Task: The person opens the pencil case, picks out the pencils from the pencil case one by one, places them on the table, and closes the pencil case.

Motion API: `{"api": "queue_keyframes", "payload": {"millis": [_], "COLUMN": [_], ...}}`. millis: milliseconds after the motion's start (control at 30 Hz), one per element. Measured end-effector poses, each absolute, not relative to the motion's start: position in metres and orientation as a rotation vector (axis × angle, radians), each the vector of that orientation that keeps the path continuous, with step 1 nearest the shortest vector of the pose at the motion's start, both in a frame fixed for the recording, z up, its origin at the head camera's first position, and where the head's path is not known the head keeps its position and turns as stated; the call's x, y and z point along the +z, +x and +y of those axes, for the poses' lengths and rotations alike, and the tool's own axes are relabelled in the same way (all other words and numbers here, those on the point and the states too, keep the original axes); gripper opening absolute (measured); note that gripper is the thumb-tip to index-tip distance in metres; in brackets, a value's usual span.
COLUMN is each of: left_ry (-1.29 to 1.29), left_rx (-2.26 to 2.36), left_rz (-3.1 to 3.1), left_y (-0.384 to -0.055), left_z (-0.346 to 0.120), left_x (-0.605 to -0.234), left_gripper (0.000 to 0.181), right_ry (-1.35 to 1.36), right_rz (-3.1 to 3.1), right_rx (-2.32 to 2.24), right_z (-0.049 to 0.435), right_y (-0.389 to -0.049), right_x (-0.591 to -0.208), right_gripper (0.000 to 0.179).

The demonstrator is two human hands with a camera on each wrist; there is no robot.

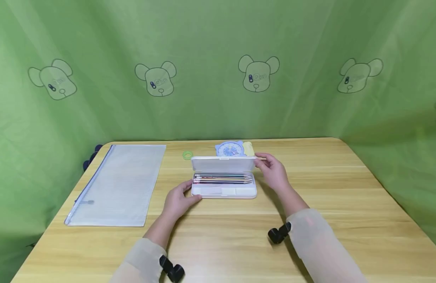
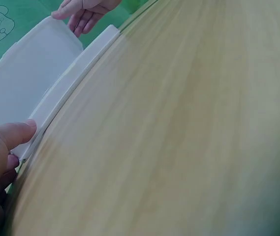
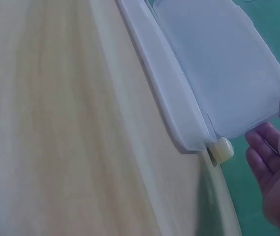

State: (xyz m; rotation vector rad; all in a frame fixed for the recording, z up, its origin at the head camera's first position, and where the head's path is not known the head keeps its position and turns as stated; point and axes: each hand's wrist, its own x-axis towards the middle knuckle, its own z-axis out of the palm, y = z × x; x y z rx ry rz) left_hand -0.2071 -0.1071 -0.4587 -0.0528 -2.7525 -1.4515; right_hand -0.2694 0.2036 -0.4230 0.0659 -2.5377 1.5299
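Observation:
A white plastic pencil case (image 1: 253, 192) sits on the wooden table with its lid (image 1: 223, 165) raised on the far side. Several pencils (image 1: 221, 179) lie side by side in its back part, and flat white pieces (image 1: 235, 192) fill the front. My left hand (image 1: 177, 201) grips the base's left end, thumb (image 2: 24, 132) on the front rim and fingers around the side. At the lid's upper right corner, my right hand (image 1: 273, 173) pinches the edge between thumb and fingers; the right wrist view shows the other fingers (image 3: 263, 152) loosely bent below the lid's edge.
A translucent zip pouch (image 1: 124, 184) lies flat at the left. Behind the case are a green ring (image 1: 184, 156), a blue clock-faced piece (image 1: 229, 149) and a pale yellow piece (image 1: 248, 147). A green curtain (image 1: 211, 114) hangs beyond the table's far edge.

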Motion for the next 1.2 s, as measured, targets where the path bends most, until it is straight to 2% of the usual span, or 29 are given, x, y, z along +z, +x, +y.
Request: {"api": "queue_keyframes", "payload": {"millis": [600,1200], "left_ry": [-0.082,-0.055], "left_rx": [-1.445,-1.434], "left_rz": [-2.750,-2.755], "left_y": [-0.208,-0.208], "left_z": [-0.106,-0.108], "left_x": [-0.460,-0.460], "left_gripper": [0.065,0.064], "right_ry": [-0.140,-0.116], "right_rz": [-2.460,-2.651], "right_rx": [1.613,1.488], "right_z": [0.194,0.192], "right_y": [-0.291,-0.303], "right_x": [-0.429,-0.434], "right_gripper": [0.037,0.047]}}
